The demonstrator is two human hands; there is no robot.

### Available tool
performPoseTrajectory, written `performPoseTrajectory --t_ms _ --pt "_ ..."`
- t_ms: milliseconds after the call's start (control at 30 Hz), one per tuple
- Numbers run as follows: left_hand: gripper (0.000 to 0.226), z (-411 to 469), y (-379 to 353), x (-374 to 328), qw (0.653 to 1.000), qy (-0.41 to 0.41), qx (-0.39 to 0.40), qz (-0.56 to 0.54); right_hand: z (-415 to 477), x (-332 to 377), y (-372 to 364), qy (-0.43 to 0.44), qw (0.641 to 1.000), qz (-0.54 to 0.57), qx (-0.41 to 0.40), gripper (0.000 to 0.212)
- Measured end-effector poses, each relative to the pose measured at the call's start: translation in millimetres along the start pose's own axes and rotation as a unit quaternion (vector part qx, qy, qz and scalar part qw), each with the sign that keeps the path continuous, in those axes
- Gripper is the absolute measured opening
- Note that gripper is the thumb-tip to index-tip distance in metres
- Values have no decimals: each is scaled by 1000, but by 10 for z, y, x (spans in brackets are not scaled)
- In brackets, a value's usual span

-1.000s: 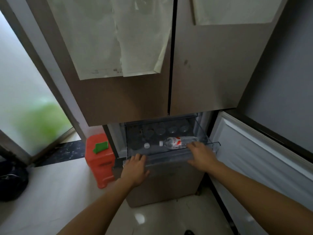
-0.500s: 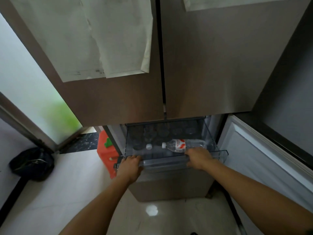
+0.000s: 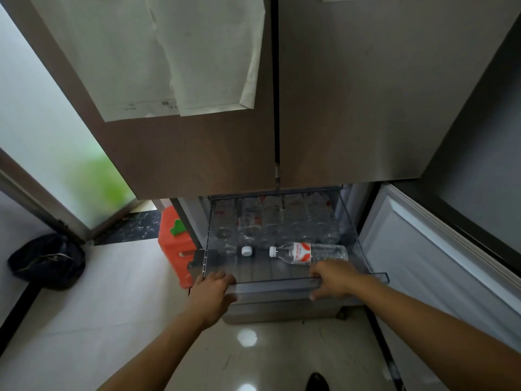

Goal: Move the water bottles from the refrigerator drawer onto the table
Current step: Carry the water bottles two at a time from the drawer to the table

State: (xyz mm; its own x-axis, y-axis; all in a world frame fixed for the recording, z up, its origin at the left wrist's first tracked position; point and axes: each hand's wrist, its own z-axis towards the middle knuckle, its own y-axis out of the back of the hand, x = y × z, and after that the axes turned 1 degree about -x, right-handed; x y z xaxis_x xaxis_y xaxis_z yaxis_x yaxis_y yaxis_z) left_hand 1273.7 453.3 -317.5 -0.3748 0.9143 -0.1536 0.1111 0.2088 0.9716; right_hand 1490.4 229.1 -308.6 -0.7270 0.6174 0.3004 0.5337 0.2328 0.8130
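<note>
**A two-handed hold**

My left hand [image 3: 214,292] and my right hand [image 3: 332,277] each grasp the front rim of the clear drawer [image 3: 276,287]. One water bottle [image 3: 307,253] lies on its side inside, just behind my right hand. More bottles [image 3: 270,218] lie in a row behind it.

We cannot count the back bottles [image 3: 270,218], blurred in the drawer [image 3: 276,283]; the fridge doors [image 3: 366,108] hide their far ends, and the front label [image 3: 301,252] is unreadable.
</note>
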Motion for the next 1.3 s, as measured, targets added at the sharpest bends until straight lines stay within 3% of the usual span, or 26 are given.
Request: performPoseTrajectory --t_ms 100,167,267,333,400,500,600,733,800,933,1033,1100,1133,1200,1300 --pt "33 -31 -50 8 999 6 -29 -30 123 -74 194 -9 984 172 53 44" --pt "35 -43 -81 18 998 17 -44 -50 353 -179 267 -42 980 192 -14 48" --pt "49 -33 -96 63 996 32 -26 -75 707 -332 265 -107 989 61 -84 59" --pt "74 -15 -80 95 995 35 -11 -91 872 -398 202 -140 989 -14 -42 56" --pt "83 10 -67 117 991 47 -10 -126 1003 -453 75 -156 985 -78 -8 59" --pt "66 76 -29 106 979 83 -19 -186 1157 -511 -74 -153 978 -136 -38 55" --pt "44 203 1 61 971 105 -10 -217 1204 -545 -39 -135 984 -111 -36 43" --pt "55 427 43 -33 947 140 -29 -288 1143 -360 9 -51 998 -18 -22 53" --pt "45 541 115 -142 925 149 -52 -347 1084 -133 46 -2 999 17 -38 61" --pt "33 699 242 -170 847 210 -108 -476 1030 292 113 60 995 81 -24 71" --pt "26 691 242 -2 874 227 -184 -388 1096 452 193 95 980 171 31 76" --pt "20 591 248 50 895 233 -209 -317 1218 518 342 84 972 219 -14 70" --pt "22 530 214 89 903 238 -219 -283 1294 538 436 49 974 206 -79 64" --pt "30 383 176 182 910 262 -225 -231 1484 539 577 -50 978 77 -188 60" --pt "29 231 116 284 903 299 -223 -215 1746 603 613 -105 980 -20 -168 70"
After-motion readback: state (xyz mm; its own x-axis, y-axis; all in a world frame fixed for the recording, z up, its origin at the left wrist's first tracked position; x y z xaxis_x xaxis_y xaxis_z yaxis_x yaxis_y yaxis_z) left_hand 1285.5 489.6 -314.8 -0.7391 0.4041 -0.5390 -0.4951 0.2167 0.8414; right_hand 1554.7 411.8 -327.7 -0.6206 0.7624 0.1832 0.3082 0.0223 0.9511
